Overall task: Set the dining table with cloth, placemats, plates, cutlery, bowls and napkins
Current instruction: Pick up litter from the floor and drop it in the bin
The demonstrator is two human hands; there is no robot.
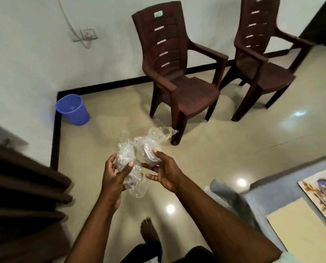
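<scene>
The person holds two clear plastic bags out in front, over the shiny floor (205,158). The left hand (116,179) grips one bag (127,158), with its fingers and thumb curled round it. The right hand (164,171) holds the other bag (148,149), with the thumb pressed on top and the fingers bent under it. Each bag has something dark inside, but it is too blurry to tell what. The two bags are just beside each other. One bare foot (148,230) shows on the floor below the arms. Two brown plastic chairs stand by the white wall, one (179,73) nearer the hands and one (262,59) further right. One blue bin (72,110) sits in the corner on the left. At the right edge is the counter (272,188) with a grey cloth (234,194) on it. Two mats lie on the cloth, one plain tan mat (302,228) and one patterned mat (321,192) beside it. Brown curtain folds (21,196) hang on the left.
</scene>
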